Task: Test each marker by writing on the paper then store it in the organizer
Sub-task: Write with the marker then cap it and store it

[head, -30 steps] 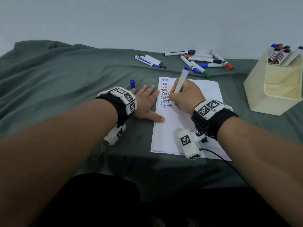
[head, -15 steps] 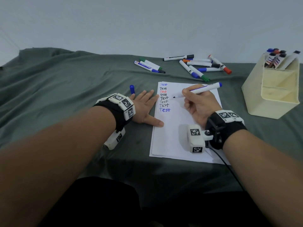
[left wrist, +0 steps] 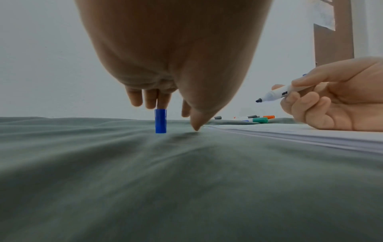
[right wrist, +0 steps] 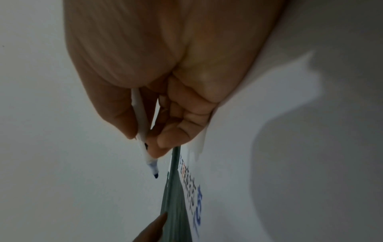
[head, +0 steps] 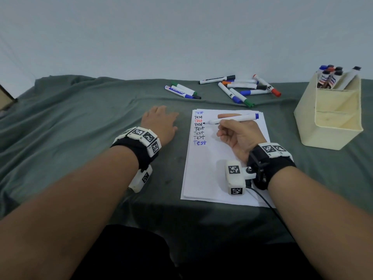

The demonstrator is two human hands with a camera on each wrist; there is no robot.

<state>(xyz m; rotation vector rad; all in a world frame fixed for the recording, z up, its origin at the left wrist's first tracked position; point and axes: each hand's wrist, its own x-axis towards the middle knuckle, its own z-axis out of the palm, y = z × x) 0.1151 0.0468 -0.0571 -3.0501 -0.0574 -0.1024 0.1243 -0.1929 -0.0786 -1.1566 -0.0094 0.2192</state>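
Observation:
My right hand (head: 222, 128) grips an uncapped blue marker (head: 232, 119) and holds it nearly level over the white paper (head: 222, 178), with its tip pointing left, clear of the sheet. A column of "Test" words (head: 199, 128) ends in a blue one. My left hand (head: 161, 118) is on the green cloth left of the paper, over the marker's blue cap, which it hides in the head view. In the left wrist view the cap (left wrist: 160, 121) stands upright under the fingers (left wrist: 151, 101), and the thumb (left wrist: 196, 127) touches the cloth beside it. The marker tip (right wrist: 155, 175) hangs free.
Several capped markers (head: 238, 87) lie loose on the cloth beyond the paper. A cream organizer (head: 331, 122) stands at the right, with several markers (head: 331, 75) upright in its back compartment. A cable (head: 268, 207) runs from my right wrist across the paper's corner.
My right hand finished the blue "Test", lifted the marker and turned it flat with its tip to the left. My left hand slid forward off the paper's edge to over the blue cap.

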